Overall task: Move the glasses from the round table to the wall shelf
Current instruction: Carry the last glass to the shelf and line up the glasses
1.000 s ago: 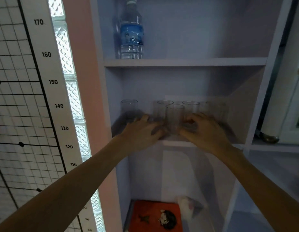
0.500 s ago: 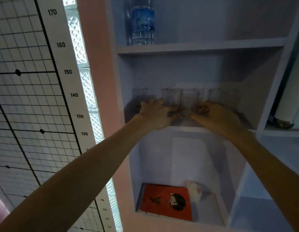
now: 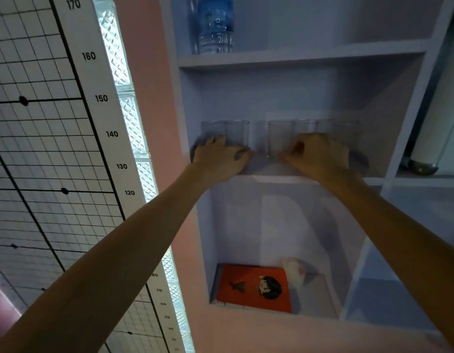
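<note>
Pale lilac shelving unit (image 3: 297, 56) set into a pink wall (image 3: 147, 72); left of it, a bright glass-block strip (image 3: 129, 118), then a numbered height chart (image 3: 101, 98) beside a black grid panel (image 3: 30, 149); dim, cool light.

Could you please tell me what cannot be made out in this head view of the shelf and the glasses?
- Bases of the glasses: hidden behind the left hand and right hand.
- How many glasses stand at the far right: too faint and blurred to count.
- Water bottle: its top is cut off by the upper edge.
- White object by the orange book: too blurred to identify.
</note>
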